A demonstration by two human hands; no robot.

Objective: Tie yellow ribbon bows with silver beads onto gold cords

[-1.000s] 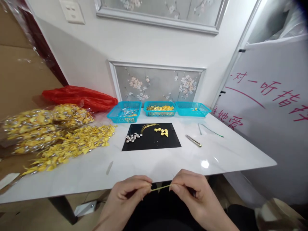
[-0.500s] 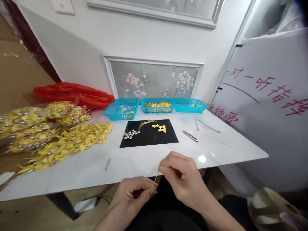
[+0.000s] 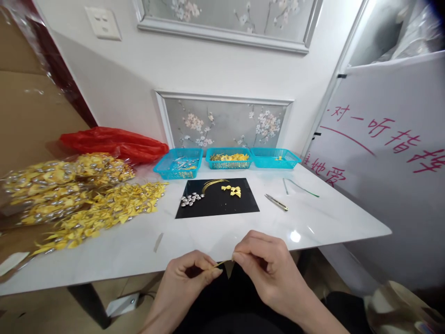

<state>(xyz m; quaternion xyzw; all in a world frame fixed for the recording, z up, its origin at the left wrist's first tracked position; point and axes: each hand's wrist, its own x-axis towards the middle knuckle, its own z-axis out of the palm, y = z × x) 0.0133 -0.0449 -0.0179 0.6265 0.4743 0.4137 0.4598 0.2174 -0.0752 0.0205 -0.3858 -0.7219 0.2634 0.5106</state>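
Note:
A thin yellow cord (image 3: 221, 263) runs between my two hands, just in front of the table's near edge. My left hand (image 3: 189, 283) pinches one end between thumb and forefinger. The other end sits in the fingertips of my right hand (image 3: 266, 264), held slightly higher. Beyond the hands a black mat (image 3: 215, 208) lies on the table. On it are several silver beads (image 3: 190, 199) at the left, a bundle of thin yellow cords (image 3: 210, 184) at the top, and several folded yellow ribbon pieces (image 3: 233, 190) at the right.
Small thread snips (image 3: 276, 202) and a green strip (image 3: 301, 186) lie right of the mat. Three blue baskets (image 3: 179, 174) line the wall. Finished-looking yellow garlands (image 3: 107, 204) and a red plastic bag (image 3: 114, 144) fill the left side. A whiteboard (image 3: 382, 185) stands at right.
My left hand has risen a little and turned, so the cord now lies flatter between the hands. The camera view has tilted up slightly.

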